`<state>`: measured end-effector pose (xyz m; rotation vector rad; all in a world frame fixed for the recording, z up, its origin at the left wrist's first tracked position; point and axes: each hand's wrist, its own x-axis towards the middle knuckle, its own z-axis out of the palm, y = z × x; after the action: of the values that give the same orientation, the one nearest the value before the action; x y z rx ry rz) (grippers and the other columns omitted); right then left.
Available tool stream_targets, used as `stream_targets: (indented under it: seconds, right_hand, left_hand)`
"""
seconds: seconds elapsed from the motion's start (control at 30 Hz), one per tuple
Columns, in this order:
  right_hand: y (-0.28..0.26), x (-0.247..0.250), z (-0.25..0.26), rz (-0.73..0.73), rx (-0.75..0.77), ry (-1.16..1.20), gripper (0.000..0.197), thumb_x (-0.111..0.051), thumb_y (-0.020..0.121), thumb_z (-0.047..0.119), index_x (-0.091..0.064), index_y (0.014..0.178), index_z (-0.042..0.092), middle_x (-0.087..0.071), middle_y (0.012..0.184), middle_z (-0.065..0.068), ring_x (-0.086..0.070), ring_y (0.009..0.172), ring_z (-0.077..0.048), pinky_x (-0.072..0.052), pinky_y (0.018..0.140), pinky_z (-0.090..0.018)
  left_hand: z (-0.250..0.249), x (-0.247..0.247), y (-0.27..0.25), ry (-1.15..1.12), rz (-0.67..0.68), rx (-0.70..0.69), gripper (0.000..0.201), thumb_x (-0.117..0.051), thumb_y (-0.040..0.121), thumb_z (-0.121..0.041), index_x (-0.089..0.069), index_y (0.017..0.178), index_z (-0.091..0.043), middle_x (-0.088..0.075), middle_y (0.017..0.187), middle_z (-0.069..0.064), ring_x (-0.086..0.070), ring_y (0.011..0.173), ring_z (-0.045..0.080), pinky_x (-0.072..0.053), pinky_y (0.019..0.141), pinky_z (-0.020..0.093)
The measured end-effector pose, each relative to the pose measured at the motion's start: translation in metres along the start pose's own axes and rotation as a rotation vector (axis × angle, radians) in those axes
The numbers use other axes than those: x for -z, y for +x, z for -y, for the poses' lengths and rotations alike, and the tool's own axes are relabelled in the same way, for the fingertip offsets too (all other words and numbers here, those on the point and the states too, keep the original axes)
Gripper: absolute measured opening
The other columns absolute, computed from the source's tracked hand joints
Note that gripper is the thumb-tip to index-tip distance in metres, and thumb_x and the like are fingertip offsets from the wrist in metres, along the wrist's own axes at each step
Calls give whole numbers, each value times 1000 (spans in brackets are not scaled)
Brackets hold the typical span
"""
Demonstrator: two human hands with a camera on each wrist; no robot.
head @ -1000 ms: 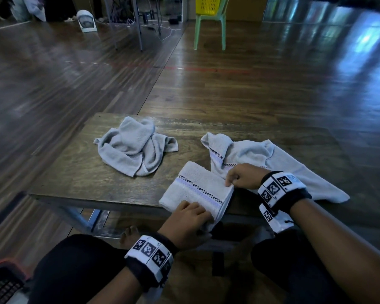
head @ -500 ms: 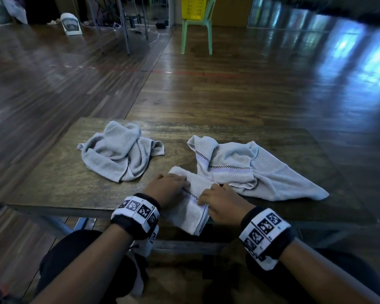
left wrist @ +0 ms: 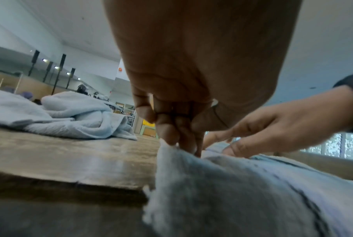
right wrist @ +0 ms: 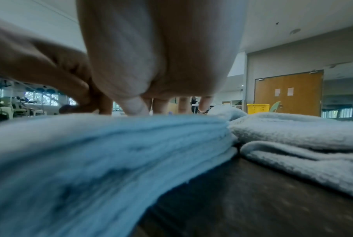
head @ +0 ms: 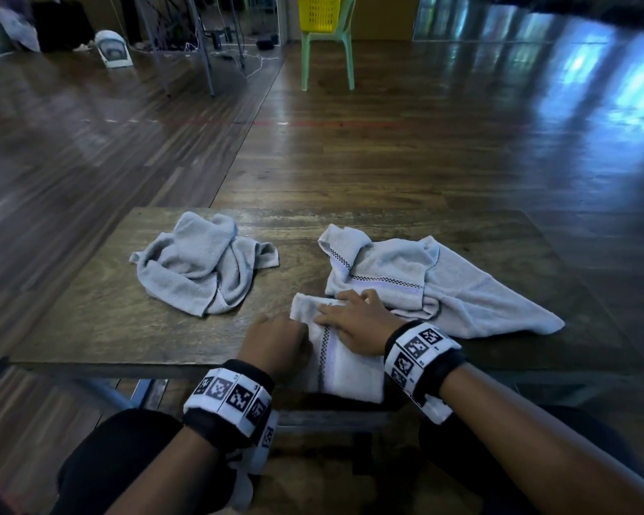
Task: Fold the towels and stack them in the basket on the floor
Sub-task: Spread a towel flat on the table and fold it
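Observation:
A folded white towel (head: pixel 344 366) with a checkered stripe lies at the near edge of the wooden table (head: pixel 90 328), its end hanging over the rim. My left hand (head: pixel 279 341) is curled at the towel's left edge. In the left wrist view its fingertips (left wrist: pixel 178 139) pinch the raised edge of the folded towel (left wrist: pixel 232 192). My right hand (head: pixel 350 319) lies flat on top with fingers straight. In the right wrist view its fingertips (right wrist: pixel 135 107) press down on the layered towel (right wrist: pixel 110 144).
A crumpled grey towel (head: pixel 201 265) lies on the table's left half. A loosely spread striped towel (head: pixel 454 288) lies to the right, touching the folded one. A green chair (head: pixel 328 57) bearing a yellow basket (head: pixel 320 13) stands far off on the wood floor.
The folded towel has turned so its stripe runs toward me. My left hand moved from its near end to its left edge, and my right hand went from a fist to lying flat on top.

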<state>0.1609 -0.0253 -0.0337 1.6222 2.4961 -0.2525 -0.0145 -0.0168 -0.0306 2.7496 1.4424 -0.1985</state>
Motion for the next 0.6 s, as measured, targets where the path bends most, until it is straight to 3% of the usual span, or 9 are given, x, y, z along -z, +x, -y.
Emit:
stream_targets:
  seconds: [0.1,0.17,0.27,0.37,0.5,0.6]
  right_hand:
    - [-1,-4,0,-17,-1,-52,47,-36,96,22,-31,141,37,-7,158,0,-9,142,-26,-16,106,-51]
    - [-5,-5,-4,-31,-76,-63,49,-38,96,27,-26,143,34,-7,158,-6,-10,142,-27,-17,107,-50]
    - [-12,-6,-14,-33,-259,-64,52,-38,96,40,-26,143,21,-21,153,-9,-21,137,-28,-22,105,-46]
    - [-19,-8,-26,-78,-379,-29,49,-41,93,47,-40,132,17,-42,136,-7,-34,126,-27,-29,99,-44]
    - [-26,-8,-35,-92,-365,69,44,-45,93,45,-45,129,21,-46,131,-3,-38,123,-23,-32,98,-42]
    - [-32,-4,-37,-38,-300,169,43,-50,91,43,-46,129,23,-45,131,-2,-38,123,-20,-34,97,-38]
  left_hand:
    - [-3,3,-1,-49,6,27,28,-39,91,-30,-63,93,-16,-66,100,5,-60,92,24,-36,89,37]
    - [-4,4,4,-96,-56,60,27,-39,91,-31,-62,95,-17,-62,108,4,-55,102,23,-34,91,38]
    - [-3,-2,13,-174,-125,88,29,-41,91,-38,-56,110,-23,-50,130,-2,-42,122,21,-32,95,40]
    - [-7,-11,14,-199,-78,67,29,-40,91,-41,-51,113,-26,-52,129,-5,-44,121,19,-33,95,39]
    - [-10,-11,10,-200,-139,49,19,-42,91,-33,-51,106,-24,-56,117,-4,-48,114,19,-32,93,36]
    - [-6,-10,7,-232,-135,47,22,-42,92,-26,-50,112,-26,-55,122,-5,-46,117,17,-30,94,34]
